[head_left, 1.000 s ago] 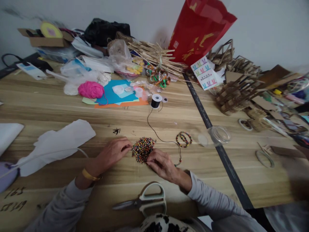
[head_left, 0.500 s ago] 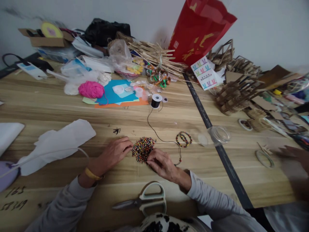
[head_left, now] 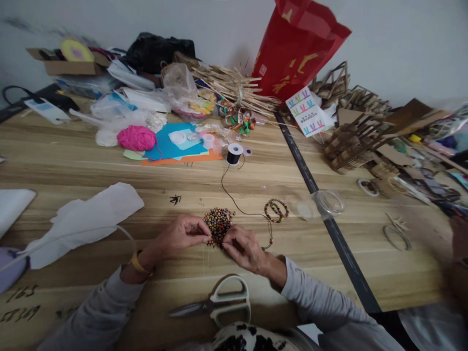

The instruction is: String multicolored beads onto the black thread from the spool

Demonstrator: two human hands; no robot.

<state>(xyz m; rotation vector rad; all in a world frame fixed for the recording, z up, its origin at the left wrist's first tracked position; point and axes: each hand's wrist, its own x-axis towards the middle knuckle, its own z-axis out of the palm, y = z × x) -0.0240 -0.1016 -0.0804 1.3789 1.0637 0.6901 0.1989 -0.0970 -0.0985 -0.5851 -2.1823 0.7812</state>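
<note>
A heap of small multicoloured beads [head_left: 218, 222] lies on the wooden table between my two hands. At its left edge my left hand [head_left: 185, 235] is closed in a pinch, thumb against fingertips; whatever is between them is too small to make out. My right hand [head_left: 244, 247] pinches at the heap's lower right side. Thin black cord [head_left: 243, 210] runs from a spool [head_left: 234, 154], loops past a few threaded beads [head_left: 270, 242] and disappears behind my right hand, which appears to hold its end. Two beaded bracelets [head_left: 276, 210] lie to the right.
Scissors [head_left: 219, 303] lie close in front of me. Short black pieces [head_left: 175, 199] sit left of the heap. Farther back are pink yarn [head_left: 136, 138], coloured paper [head_left: 164, 141] and a red bag [head_left: 296, 53]. Another person's arm [head_left: 459, 239] is at the right edge.
My left hand has shifted right and turned, its thumb and fingertips now pinched at the heap. My right hand stays almost in place. The other person's hand has drawn back rightward.
</note>
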